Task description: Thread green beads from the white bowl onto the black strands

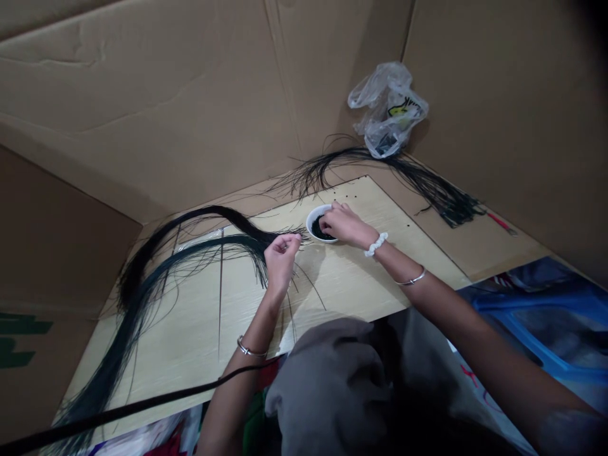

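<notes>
My left hand (281, 258) is closed in a pinch above the board, beside the ends of two long bundles of thin strands, one black (199, 214) and one dark green (164, 269). A few loose strands show below this hand; what its fingertips hold is too fine to make out. Over a small white bowl (312, 232), my right hand (345, 223) reaches in with curled fingers. Tiny dark beads (319, 229) fill part of the bowl. The fingertips are among them, and anything between them is hidden.
Cardboard walls (190, 114) surround the pale board (375, 272). A clear plastic bag (392, 114) stands at the back corner, beside another bundle of dark strands (427, 183) and a red-handled tool (500, 220). Several stray beads lie behind the bowl. A blue plastic stool (527, 335) is at right.
</notes>
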A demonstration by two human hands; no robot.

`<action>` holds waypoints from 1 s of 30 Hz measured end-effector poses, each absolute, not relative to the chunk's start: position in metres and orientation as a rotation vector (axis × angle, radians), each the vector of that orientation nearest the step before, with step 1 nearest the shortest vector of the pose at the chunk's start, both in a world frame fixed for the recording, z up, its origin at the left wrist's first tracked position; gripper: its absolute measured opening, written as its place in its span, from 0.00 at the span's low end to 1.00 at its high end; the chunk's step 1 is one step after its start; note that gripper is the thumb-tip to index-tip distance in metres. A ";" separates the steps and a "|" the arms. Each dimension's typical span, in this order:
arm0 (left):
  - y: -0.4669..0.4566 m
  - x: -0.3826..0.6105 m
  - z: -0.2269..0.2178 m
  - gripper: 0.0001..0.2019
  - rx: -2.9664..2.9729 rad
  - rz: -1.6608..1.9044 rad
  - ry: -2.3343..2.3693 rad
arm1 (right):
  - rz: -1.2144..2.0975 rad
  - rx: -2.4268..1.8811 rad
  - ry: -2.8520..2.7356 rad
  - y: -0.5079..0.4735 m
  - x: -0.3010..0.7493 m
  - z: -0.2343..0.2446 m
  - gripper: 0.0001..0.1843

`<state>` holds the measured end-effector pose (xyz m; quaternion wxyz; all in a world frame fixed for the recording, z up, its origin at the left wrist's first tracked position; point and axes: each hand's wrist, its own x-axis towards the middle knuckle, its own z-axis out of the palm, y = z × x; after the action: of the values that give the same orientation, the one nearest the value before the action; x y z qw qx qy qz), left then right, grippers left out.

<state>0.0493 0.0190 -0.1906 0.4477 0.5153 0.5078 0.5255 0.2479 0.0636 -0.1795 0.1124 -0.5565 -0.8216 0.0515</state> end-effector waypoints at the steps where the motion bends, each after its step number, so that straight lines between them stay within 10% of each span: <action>1: 0.019 0.049 -0.190 0.15 1.272 1.302 1.254 | 0.154 -1.618 -2.384 0.064 0.250 -0.180 0.11; 12: 0.018 0.049 -0.189 0.16 1.289 1.323 1.229 | 1.252 -0.910 -1.648 0.056 0.248 -0.172 0.16; 30: 0.010 0.052 -0.177 0.16 1.286 1.357 1.169 | 1.708 -0.645 -1.148 0.051 0.232 -0.184 0.13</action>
<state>0.0521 0.0105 -0.1772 0.4516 0.5205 0.4729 0.5490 0.2318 0.0505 -0.1840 0.4730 -0.2635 -0.4690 0.6977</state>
